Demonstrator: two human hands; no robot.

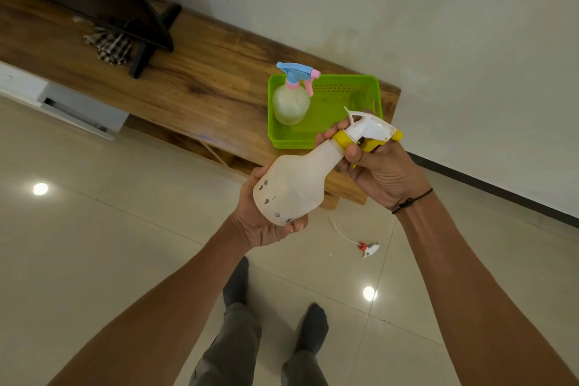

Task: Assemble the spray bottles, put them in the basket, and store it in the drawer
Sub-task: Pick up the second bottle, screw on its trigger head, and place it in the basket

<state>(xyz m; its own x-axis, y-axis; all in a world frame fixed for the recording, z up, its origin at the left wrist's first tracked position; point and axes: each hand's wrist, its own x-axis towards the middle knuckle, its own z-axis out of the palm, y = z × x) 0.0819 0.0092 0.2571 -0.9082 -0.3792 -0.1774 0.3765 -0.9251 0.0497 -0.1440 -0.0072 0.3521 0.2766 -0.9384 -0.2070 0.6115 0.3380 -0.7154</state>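
the left hand point(266, 216) has its grip wrapped around the fat base of a cloudy white bottle point(294, 185), which tilts up and to the right; nothing can be seen inside it. up and beyond that grip, on the wooden tabletop point(194, 78), a green basket point(326, 110) holds one assembled spray bottle point(290, 103) standing upright in its left part, with a blue and pink trigger head and a pale yellowish body. the rest of the basket is bare. the right hand point(379, 166) grips the white and yellow spray head point(369, 131) at the cloudy bottle's neck, fingers closed around the yellow collar. below the right grip, on the tiled floor point(94, 244), lies a loose spray head point(366, 248) with a red collar and a thin tube.
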